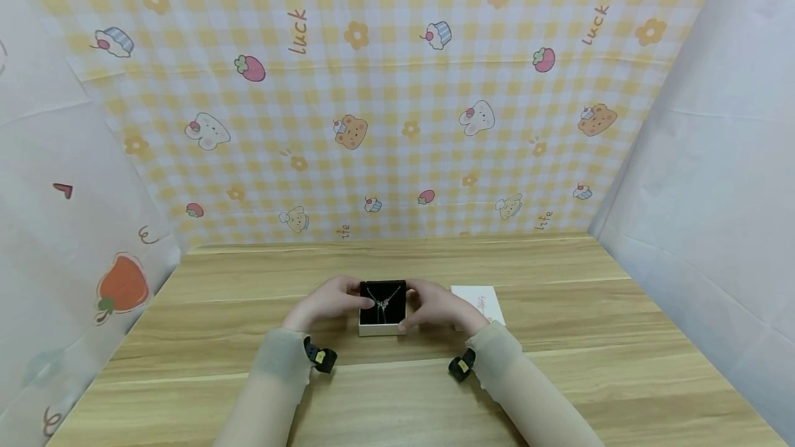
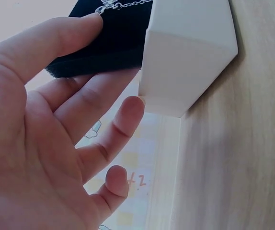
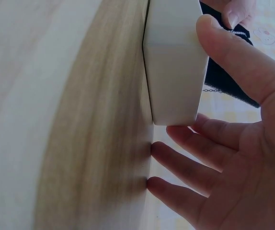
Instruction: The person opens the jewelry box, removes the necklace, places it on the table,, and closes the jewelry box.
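A small white box stands on the table between both hands. A black padded insert carries a silver chain necklace and sits tilted at the box, partly out of it in the wrist views. My left hand pinches the insert, thumb on its top face and fingers beneath. My right hand holds the box by its right side; in the right wrist view the thumb lies on the rim of the white box wall and fingertips touch its end. The box's inside is hidden.
A flat white square piece with pink writing, like a box lid, lies to the right, partly behind my right forearm. The wooden table ends at a checked cloth backdrop, with white cloth on both sides.
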